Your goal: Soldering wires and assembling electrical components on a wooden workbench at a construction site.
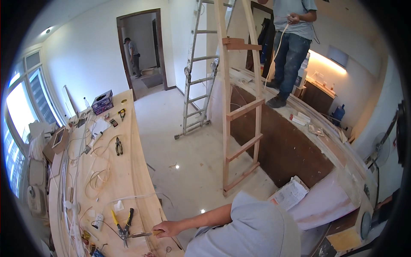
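My right hand (170, 228) comes from a grey short sleeve and reaches left over the wooden workbench (124, 171). Its fingers are closed around the yellowish handle of a thin metal-bladed tool (140, 234), whose exact kind I cannot make out. The blade points left, toward open snips (124, 229) with one yellow and one black handle, lying on the bench. Left of them is a white power socket block (98, 221) with a dark cord. Further up the bench lie dark-handled pliers (118, 146) and a loosely coiled pale strip (97, 180). My left hand is not in view.
A wooden ladder (226, 128) and a metal ladder (199, 81) stand ahead. A person (291, 47) stands on the long raised counter (274, 128) at right, holding a pale strip. Another person (133, 58) is beyond the doorway. A purple box (102, 102) sits at the bench's far end.
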### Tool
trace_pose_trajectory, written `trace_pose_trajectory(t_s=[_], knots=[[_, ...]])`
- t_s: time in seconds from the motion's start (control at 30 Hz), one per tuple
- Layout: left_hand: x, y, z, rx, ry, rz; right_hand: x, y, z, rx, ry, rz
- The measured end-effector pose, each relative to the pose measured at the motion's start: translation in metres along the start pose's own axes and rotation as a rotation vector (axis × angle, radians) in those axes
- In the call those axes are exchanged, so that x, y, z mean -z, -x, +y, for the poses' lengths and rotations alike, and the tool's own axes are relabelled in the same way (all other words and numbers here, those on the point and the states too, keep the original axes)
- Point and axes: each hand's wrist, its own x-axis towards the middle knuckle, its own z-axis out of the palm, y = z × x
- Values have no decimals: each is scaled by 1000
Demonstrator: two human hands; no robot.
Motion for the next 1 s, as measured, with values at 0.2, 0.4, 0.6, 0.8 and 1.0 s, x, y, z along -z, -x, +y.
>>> trace_pose_trajectory(t_s=[0.2,0.4,0.6,0.8,1.0], knots=[[12,-12,-51,747,679,70,2,-8,-1,251,4,133],[-8,-10,-22,563,443,56,13,2,-10,194,-129,83],[-3,15,-16,58,-77,84,10,-3,-11,45,-29,-51],[-27,24,54,520,478,326,2,21,3,-136,-74,-47],[-20,65,104,443,484,420,3,38,17,-141,-251,51]])
